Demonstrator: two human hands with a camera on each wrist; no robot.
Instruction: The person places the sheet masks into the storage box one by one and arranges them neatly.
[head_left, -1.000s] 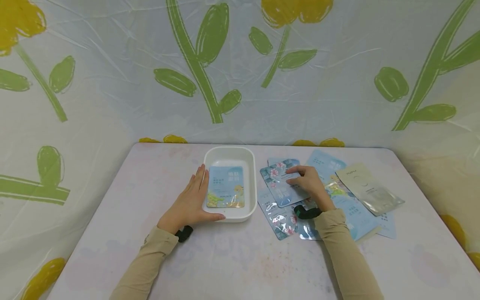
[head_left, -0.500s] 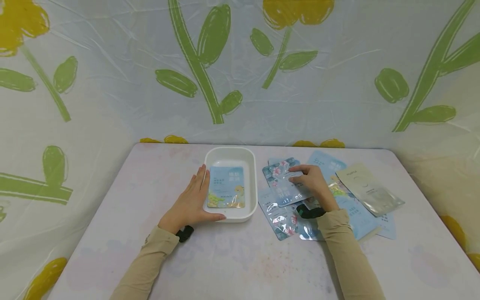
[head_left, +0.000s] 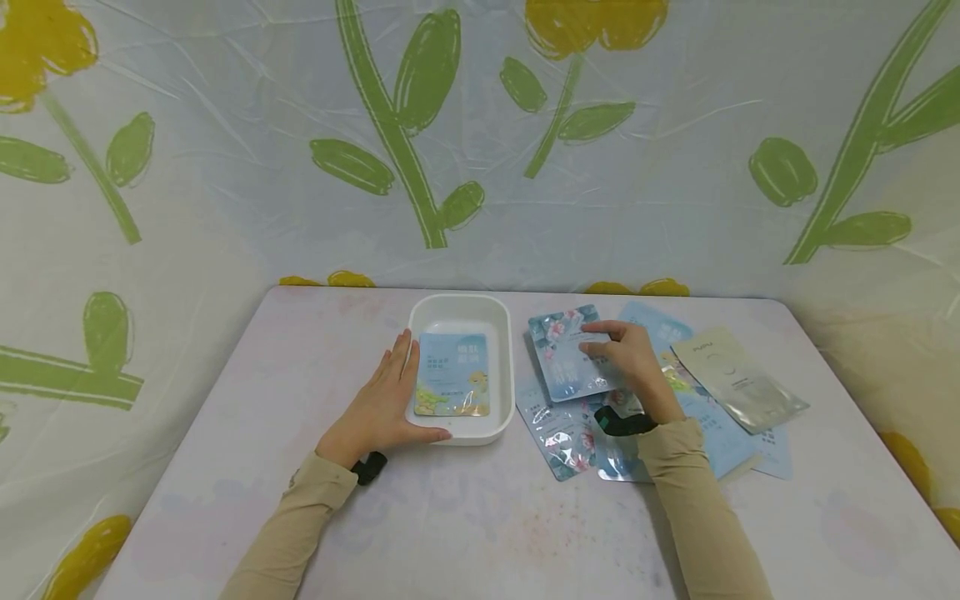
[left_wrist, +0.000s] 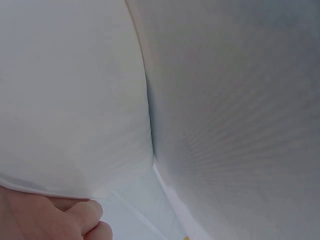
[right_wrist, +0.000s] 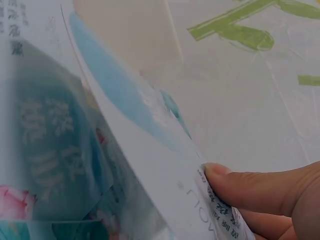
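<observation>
In the head view my right hand point(head_left: 633, 362) pinches a blue floral sheet mask packet point(head_left: 562, 362) by its right side, tilted up above other packets. The right wrist view has the thumb point(right_wrist: 250, 187) pressed on the packet's edge. My left hand point(head_left: 378, 408) rests along the left side of a white plastic tray point(head_left: 461, 312), fingers straight and thumb at its near rim. Inside the tray a light blue packet point(head_left: 452, 375) lies flat. The left wrist view shows the tray's outer wall point(left_wrist: 75, 100) and some fingertips point(left_wrist: 87, 212) at its rim.
Right of the tray several packets overlap on the table point(head_left: 465, 525): a floral one point(head_left: 558, 437), blue ones point(head_left: 708, 429), and a pale silver-beige one point(head_left: 738, 379) on top at the right. A flower-print sheet point(head_left: 247, 192) hangs behind the table.
My right hand has raised the floral packet off the pile, tilting it and shifting it slightly away from me. The left hand and tray have stayed put.
</observation>
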